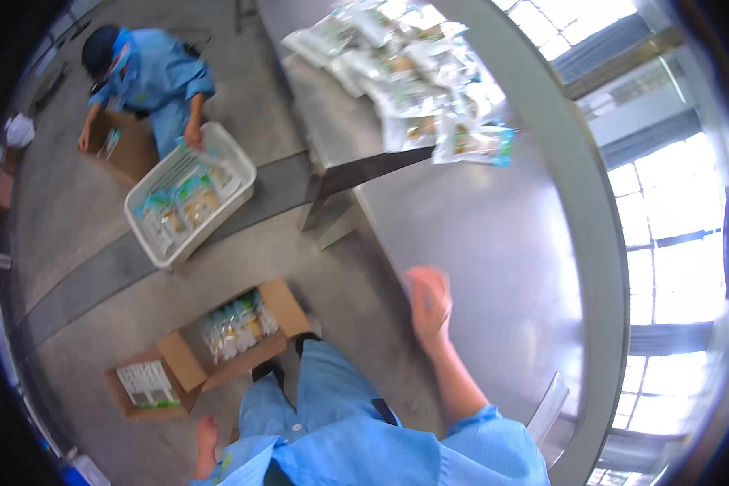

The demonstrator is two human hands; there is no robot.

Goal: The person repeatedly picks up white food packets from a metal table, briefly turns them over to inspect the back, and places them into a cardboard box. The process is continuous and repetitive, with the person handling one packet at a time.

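Observation:
My right hand (430, 304) is raised over the near edge of the bare metal table (486, 243); its fingers look curled and are blurred, and whether it holds anything is unclear. My left hand (207, 428) hangs low beside my left leg, near the cardboard boxes, with nothing visible in it. In front of my feet, an open cardboard box (246, 361) holds several clear packets of food (237, 328) with blue-green tops. Another open box (140, 415) beside it contains packets with a printed white surface on top.
A co-worker (164, 73) in blue bends over a white plastic crate (188, 249) of packets, one hand at a cardboard box (135, 146). Many sealed packets (401, 73) lie heaped on the farther metal table (340, 130). Windows (674, 243) line the right side.

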